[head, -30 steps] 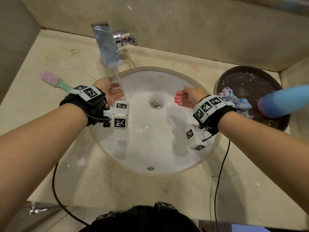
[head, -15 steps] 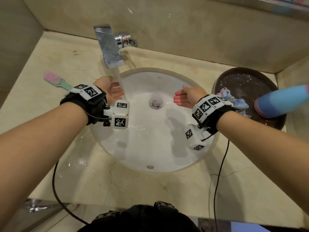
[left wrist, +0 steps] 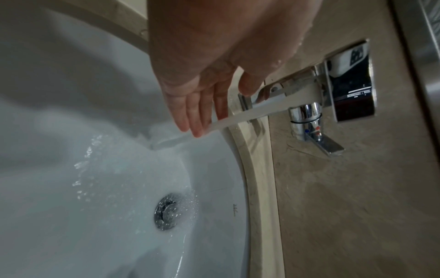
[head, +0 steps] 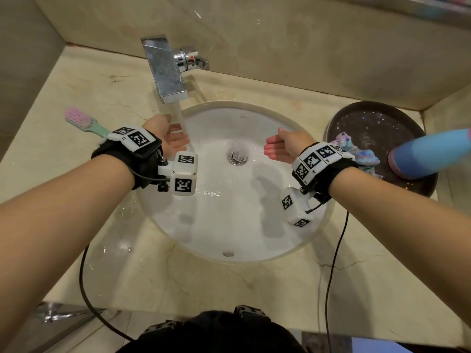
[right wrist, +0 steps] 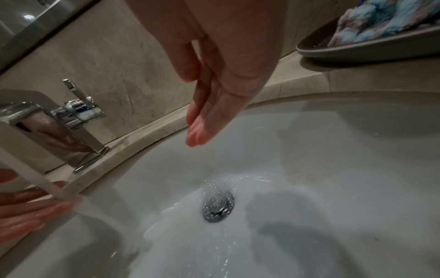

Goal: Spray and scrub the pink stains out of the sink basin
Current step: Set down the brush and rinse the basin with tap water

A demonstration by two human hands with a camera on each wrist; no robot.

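The white round sink basin (head: 229, 220) is wet, and water runs from the chrome faucet (head: 165, 70) toward the drain (head: 237, 156). I see no pink stain on the basin. My left hand (head: 170, 138) is held flat with straight fingers (left wrist: 195, 114) at the edge of the water stream (left wrist: 238, 116), holding nothing. My right hand (head: 280, 149) hovers over the basin right of the drain, its fingers (right wrist: 209, 120) straight and empty. A pink-bristled brush (head: 79, 121) with a green handle lies on the counter to the left.
A dark round tray (head: 362, 121) at the right holds a blue-and-purple cloth (head: 356, 151) and a blue spray bottle (head: 430, 154). The faucet lever (left wrist: 321, 141) sticks out from the back wall. Beige marble counter (head: 229, 289) surrounds the basin, and cables hang from both wrists.
Almost nothing has changed: both hands stay where they were over the basin, and the water keeps running past the left hand's fingers.
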